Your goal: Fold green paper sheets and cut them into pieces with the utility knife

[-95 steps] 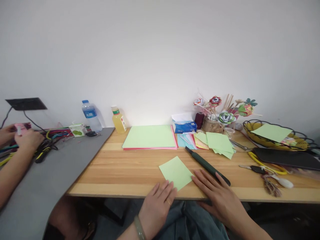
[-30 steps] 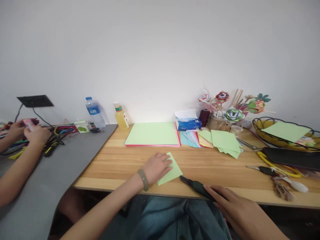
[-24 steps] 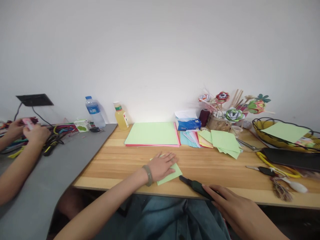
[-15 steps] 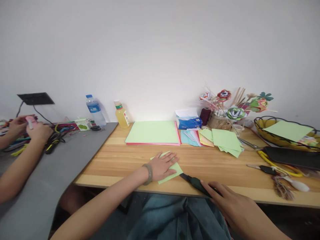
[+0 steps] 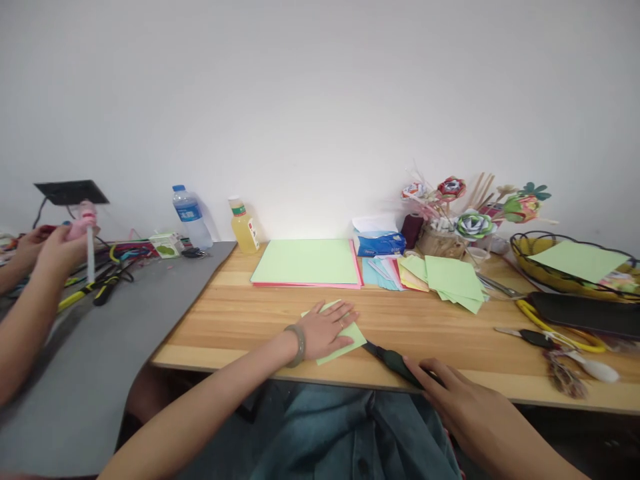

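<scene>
The left hand lies palm down, its fingers slightly fanned out over a light green square sheet, the forearm reaching in from the lower left with a bracelet at the wrist. The right hand, back upward, is closed around the handle of a dark green tool at the front edge of the desk. The tool slants up and leftward, its dark tip at the sheet's right corner; whether the tip touches the paper is hard to tell.

The square sheet lies flat on the desk, in front of the large paper stack, with one pointed corner toward the tool; the left hand covers much of its middle, and its visible part looks plain and matt.

Just right of the paper stack are a blue tissue pack and fanned coloured papers, with small green squares farther right. Paper flowers stand behind those squares, and a yellow basket is well to the stack's right. A yellow drink bottle stands just left of the stack; well beyond it, another person's hands hold a pink object.
</scene>
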`<state>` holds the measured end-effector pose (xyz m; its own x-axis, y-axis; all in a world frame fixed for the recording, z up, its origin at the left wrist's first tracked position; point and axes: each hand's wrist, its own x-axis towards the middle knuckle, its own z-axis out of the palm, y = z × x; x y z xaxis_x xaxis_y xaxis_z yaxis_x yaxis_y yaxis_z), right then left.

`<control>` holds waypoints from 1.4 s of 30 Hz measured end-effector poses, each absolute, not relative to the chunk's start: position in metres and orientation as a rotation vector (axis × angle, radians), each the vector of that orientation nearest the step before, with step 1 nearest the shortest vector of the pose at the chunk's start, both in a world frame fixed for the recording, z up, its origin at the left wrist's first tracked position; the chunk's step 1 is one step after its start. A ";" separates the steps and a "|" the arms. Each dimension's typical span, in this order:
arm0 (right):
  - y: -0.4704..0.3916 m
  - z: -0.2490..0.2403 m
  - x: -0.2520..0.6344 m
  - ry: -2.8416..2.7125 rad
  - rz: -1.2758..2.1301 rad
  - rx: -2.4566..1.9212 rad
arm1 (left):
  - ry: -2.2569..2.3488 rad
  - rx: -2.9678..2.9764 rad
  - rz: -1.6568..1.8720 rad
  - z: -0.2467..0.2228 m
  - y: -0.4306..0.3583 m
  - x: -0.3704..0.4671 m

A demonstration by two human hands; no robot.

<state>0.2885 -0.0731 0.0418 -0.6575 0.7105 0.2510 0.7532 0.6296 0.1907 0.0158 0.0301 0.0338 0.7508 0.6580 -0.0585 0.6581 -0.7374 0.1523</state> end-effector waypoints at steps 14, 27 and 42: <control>-0.057 0.034 0.281 -2.769 -0.401 -1.382 | 1.068 2.776 0.010 0.033 0.030 0.016; -0.047 0.044 0.270 -2.820 -0.437 -1.405 | 1.347 2.758 0.059 0.024 0.028 0.017; -0.035 0.049 0.259 -2.801 -0.338 -1.396 | 1.351 2.694 0.028 0.023 0.028 0.017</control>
